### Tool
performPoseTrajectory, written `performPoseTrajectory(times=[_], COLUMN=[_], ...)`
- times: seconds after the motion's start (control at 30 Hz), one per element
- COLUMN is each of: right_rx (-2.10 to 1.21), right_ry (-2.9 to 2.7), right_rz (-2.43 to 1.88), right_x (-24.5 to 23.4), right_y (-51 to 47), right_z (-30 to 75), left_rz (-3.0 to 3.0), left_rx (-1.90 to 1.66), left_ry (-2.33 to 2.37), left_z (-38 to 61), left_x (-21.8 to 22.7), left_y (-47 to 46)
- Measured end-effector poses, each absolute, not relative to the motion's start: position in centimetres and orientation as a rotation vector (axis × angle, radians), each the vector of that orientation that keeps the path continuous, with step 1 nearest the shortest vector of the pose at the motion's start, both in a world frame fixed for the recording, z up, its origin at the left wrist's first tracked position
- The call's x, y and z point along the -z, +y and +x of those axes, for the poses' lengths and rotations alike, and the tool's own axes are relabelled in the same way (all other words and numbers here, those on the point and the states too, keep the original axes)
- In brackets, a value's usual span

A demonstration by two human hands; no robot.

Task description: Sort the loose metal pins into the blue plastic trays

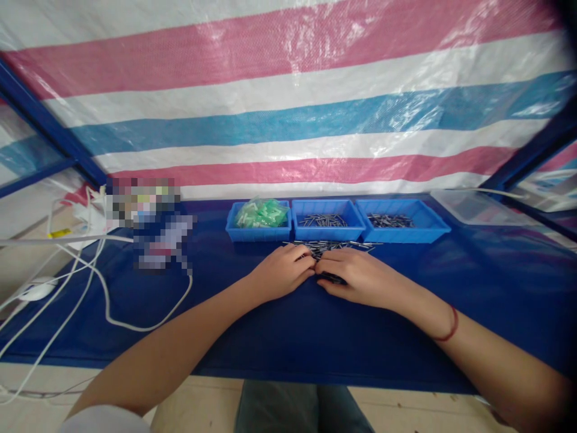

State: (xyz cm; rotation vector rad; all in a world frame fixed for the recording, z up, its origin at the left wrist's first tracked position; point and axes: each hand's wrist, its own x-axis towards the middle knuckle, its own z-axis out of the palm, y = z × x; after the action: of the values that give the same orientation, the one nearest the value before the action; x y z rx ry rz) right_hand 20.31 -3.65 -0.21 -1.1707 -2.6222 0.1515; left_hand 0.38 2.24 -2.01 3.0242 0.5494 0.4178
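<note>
A loose pile of thin dark metal rods (pixel 349 245) lies on the blue table, in front of the blue bins. My left hand (pixel 282 272) is at the pile's left front with its fingers curled closed; what its fingertips hold is hidden. My right hand (pixel 356 273) meets it fingertip to fingertip. Its fingers are bent around several of the rods, which show dark between thumb and forefinger. Both hands stay low at the tabletop and cover part of the pile.
Behind the pile stand a blue bin (pixel 232 233) with green bags, a middle bin (pixel 360 231) and a right bin (pixel 433 231), both with metal pieces. A clear plastic lid or tray (pixel 482 207) lies right. White cables (pixel 108 313) cross the table's left; blurred items lie behind.
</note>
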Motion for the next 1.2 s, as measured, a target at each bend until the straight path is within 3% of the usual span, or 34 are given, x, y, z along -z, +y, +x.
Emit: performPoseTrajectory(times=[0.37,0.8,1.2], right_rx=[-0.031,-0.625,-0.647], right_ry=[-2.385,-2.004,-1.759], right_rz=[-1.251,-1.252,-1.323], right_x=[0.3,0.1,0.0], right_y=[-3.9,-4.3,-4.7], right_z=[20.1,19.4,19.8], left_rz=[2.777,1.989,2.283], left_rx=[-0.678,-0.927,-0.775], left_ry=[0.695,0.754,0.746], left_z=[0.6,1.4,1.2], left_x=[1.4,1.4,1.5], left_y=[2.0,0.1,1.0])
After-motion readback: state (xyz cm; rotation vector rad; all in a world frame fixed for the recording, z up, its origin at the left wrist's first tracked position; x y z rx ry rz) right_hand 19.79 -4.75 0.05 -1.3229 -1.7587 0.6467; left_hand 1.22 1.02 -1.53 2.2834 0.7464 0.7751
